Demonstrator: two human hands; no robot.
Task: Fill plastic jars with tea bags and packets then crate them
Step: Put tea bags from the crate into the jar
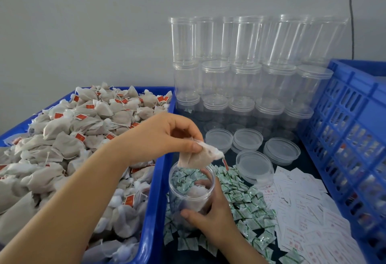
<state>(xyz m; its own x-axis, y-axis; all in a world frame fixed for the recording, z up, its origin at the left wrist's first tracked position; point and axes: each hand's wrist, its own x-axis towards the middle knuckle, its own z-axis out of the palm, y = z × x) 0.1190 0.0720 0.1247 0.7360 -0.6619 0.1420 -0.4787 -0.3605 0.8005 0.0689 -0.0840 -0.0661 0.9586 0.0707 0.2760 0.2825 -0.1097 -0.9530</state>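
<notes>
Clear plastic, the round open jar (191,190) stands on the dark surface (309,167) just right of the blue bin. Your right hand (213,219) grips its side, fingers and thumb curled round the wall. Your left hand (167,136) pinches a beige mesh tea bag (200,157) between thumb and fingers, right over the jar's mouth; its red tag dangles beside the rim. More tea bags already lie inside. The blue plastic bin (155,201) on the left is heaped with such bags. Small green-and-white packets (246,201) and white paper slips (302,205) are scattered to the right, with clear round lids (253,165), stacked empty jars (246,65) and a blue slotted crate (351,130) beyond.
</notes>
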